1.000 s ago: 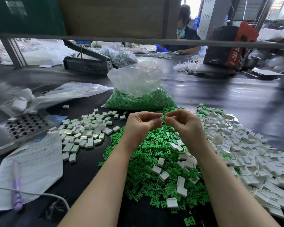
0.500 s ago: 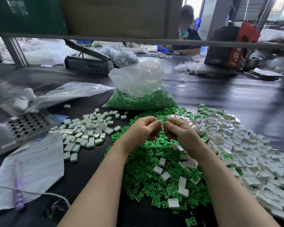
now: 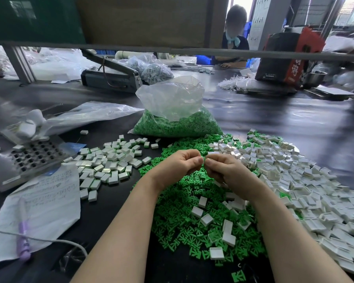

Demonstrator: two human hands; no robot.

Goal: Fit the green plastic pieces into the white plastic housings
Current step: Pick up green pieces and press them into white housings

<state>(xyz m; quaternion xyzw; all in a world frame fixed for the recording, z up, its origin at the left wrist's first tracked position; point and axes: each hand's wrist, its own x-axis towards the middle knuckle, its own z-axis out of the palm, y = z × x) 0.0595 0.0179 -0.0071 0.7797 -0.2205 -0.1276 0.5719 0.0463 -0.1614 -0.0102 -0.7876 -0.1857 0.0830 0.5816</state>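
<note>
My left hand (image 3: 178,164) and my right hand (image 3: 227,170) meet fingertip to fingertip above a heap of loose green plastic pieces (image 3: 178,213). Both hands have curled fingers and pinch one small part between them. A sliver of a white housing (image 3: 212,153) shows at my right fingertips; the fingers hide the rest, and I cannot see a green piece in my left fingers. A big pile of empty white housings (image 3: 307,180) spreads to the right. White housings with green at their edges (image 3: 110,162) lie in a group on the left.
A clear bag of green pieces (image 3: 178,125) stands behind the heap. At the left are a grey tray with holes (image 3: 33,156), a written paper sheet (image 3: 49,203), a purple pen (image 3: 23,233) and a white cable (image 3: 49,240). Another person (image 3: 234,27) sits across the black table (image 3: 284,127).
Both hands have dropped slightly toward the green heap and stayed pressed together. The piles have not moved.
</note>
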